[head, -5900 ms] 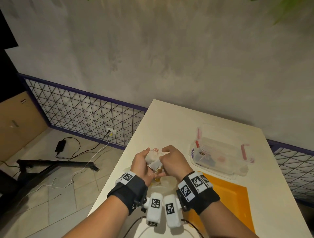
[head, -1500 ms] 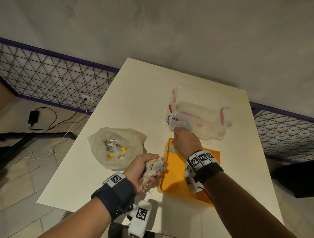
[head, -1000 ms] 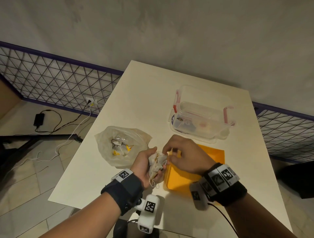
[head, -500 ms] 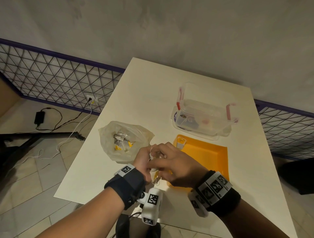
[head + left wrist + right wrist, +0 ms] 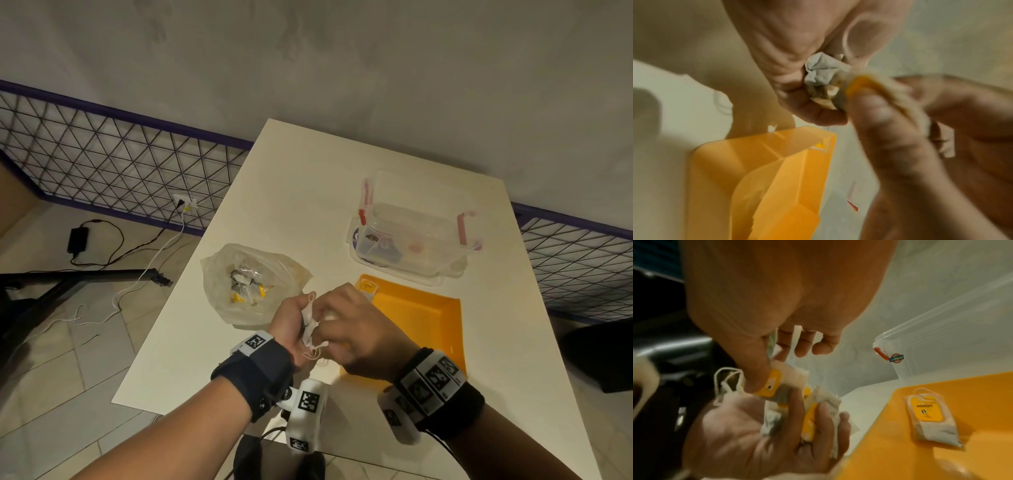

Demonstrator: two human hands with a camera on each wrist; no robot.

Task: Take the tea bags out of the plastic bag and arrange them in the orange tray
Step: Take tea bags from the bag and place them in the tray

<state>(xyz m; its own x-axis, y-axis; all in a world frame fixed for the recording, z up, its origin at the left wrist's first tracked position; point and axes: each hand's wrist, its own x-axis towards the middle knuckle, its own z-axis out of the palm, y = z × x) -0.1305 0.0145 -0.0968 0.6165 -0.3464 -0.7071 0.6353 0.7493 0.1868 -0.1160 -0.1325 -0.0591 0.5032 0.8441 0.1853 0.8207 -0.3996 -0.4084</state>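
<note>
From the head view, the left hand (image 5: 291,322) holds a bunch of tea bags (image 5: 310,325) in its closed grip, just left of the orange tray (image 5: 428,318) on the desk (image 5: 308,192). The right hand (image 5: 356,329) reaches in and touches the bunch. The plastic bag (image 5: 253,284) lies farther left, with more bags inside.

From the left wrist view, the picture is blurry, but the fingers pinch crumpled bags above the tray's corner.

From the right wrist view, the right thumb and finger pinch one tea bag (image 5: 777,382) by its yellow tag. One placed tea bag (image 5: 931,417) already lies in the tray, to the right, its long side pointing away. The right hand is nearer the tray, so I think it should carry the bag there.
</note>
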